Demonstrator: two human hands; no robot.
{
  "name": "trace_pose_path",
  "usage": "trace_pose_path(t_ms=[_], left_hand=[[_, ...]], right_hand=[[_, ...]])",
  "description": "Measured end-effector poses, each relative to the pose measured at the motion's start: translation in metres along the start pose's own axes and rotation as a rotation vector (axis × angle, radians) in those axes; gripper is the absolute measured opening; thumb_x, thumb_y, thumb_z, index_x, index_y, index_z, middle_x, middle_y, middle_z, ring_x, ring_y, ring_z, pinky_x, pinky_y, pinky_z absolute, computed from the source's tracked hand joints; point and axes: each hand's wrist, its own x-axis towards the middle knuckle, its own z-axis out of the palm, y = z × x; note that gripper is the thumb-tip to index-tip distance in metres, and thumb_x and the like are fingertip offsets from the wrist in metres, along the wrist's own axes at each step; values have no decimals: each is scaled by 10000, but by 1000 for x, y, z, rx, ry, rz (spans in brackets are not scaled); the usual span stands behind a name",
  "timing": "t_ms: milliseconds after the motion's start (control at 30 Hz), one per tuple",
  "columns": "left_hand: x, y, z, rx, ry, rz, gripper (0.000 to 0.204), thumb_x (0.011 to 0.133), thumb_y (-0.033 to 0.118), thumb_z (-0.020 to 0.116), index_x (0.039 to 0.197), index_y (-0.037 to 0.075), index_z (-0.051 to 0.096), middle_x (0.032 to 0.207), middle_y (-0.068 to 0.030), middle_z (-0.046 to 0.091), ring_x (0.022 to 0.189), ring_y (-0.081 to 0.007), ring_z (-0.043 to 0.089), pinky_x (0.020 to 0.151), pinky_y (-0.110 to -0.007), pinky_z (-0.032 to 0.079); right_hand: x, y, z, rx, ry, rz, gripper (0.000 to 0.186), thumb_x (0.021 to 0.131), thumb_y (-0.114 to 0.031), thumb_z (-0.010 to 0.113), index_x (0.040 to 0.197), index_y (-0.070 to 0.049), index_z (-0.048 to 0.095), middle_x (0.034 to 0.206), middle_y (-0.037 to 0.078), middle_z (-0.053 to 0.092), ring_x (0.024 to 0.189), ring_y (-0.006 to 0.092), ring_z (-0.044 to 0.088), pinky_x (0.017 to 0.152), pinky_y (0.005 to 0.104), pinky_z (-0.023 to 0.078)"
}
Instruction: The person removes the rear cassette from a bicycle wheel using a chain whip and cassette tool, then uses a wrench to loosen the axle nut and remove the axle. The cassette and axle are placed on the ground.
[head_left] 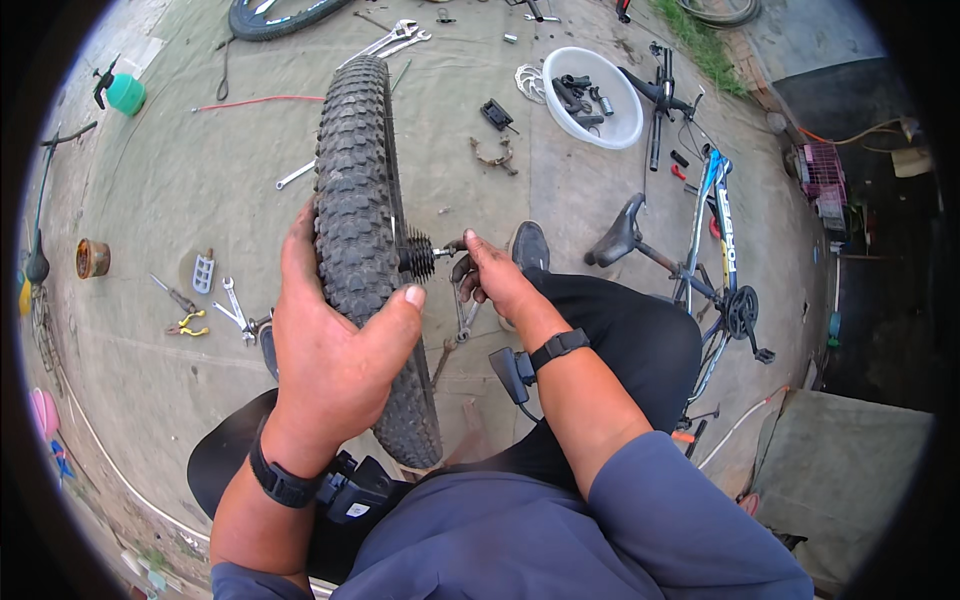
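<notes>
A bicycle wheel with a knobbly black tyre [355, 170] stands upright between my knees, its edge toward me. My left hand [335, 345] is wrapped round the tyre, thumb on the right side and fingers on the left. From the right side of the hub sticks out a black sprocket cassette [418, 255], with a silver threaded axle [446, 250] beyond it. The thumb and fingers of my right hand [492, 272] pinch the outer end of this axle. Whether a small nut sits between those fingertips cannot be made out. Spokes and rim are mostly hidden behind the tyre.
Several spanners [235, 312] and yellow-handled pliers [188, 322] lie at left on the ground cloth. A white basin [597, 97] of parts stands far right. A blue-and-white bicycle frame [716, 190] with its saddle [617, 235] lies at right. A green spray bottle [125, 94] stands far left.
</notes>
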Motion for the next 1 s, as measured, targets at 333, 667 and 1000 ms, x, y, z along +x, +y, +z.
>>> trace_pose_path(t_ms=[333, 667, 1000], left_hand=[[-1, -2, 0, 58, 7, 16, 830, 817, 116, 738, 1481, -130, 305, 1243, -189, 618, 1100, -207, 618, 993, -348, 489], [-1, 0, 0, 30, 4, 6, 830, 816, 115, 736, 1480, -133, 305, 1238, -189, 622, 1097, -209, 621, 995, -350, 490], [0, 2, 1, 35, 2, 13, 840, 813, 122, 737, 1485, -132, 301, 1250, -196, 619, 1109, -216, 622, 1003, -354, 487]], right_hand=[[2, 3, 1, 64, 20, -67, 633, 1063, -625, 359, 1294, -97, 622, 848, 54, 619, 526, 146, 591, 446, 255, 365], [-3, -3, 6, 42, 13, -29, 629, 1060, -631, 379, 1299, -95, 607, 795, 43, 644, 527, 141, 578, 451, 258, 361], [4, 9, 2, 51, 84, -64, 640, 1046, -646, 396, 1221, -86, 654, 812, 58, 640, 503, 147, 573, 440, 265, 362]])
